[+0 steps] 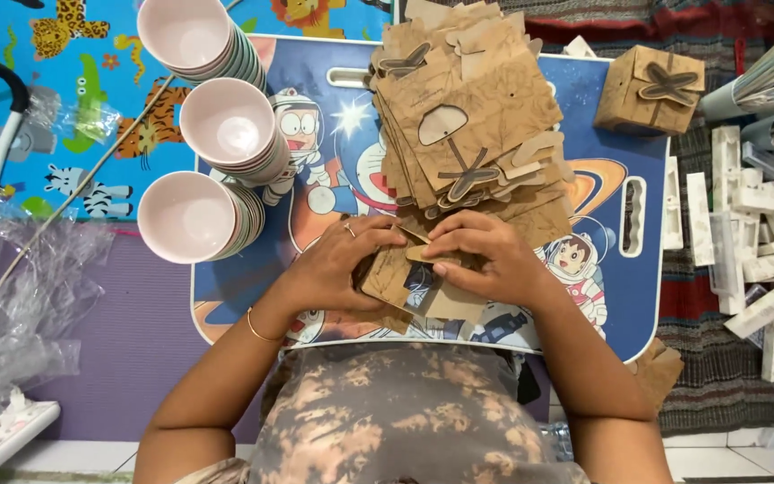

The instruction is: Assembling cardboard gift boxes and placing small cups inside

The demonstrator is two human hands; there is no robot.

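Both the left hand and right hand are pinching a flat kraft box blank on the cartoon lap table, apparently folding its flaps, likely needing tabs tucked, below the blank stack.

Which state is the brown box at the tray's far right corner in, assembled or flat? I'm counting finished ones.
Assembled: the brown box stands as a closed cube on the blue tray, its top tabs interlocked.
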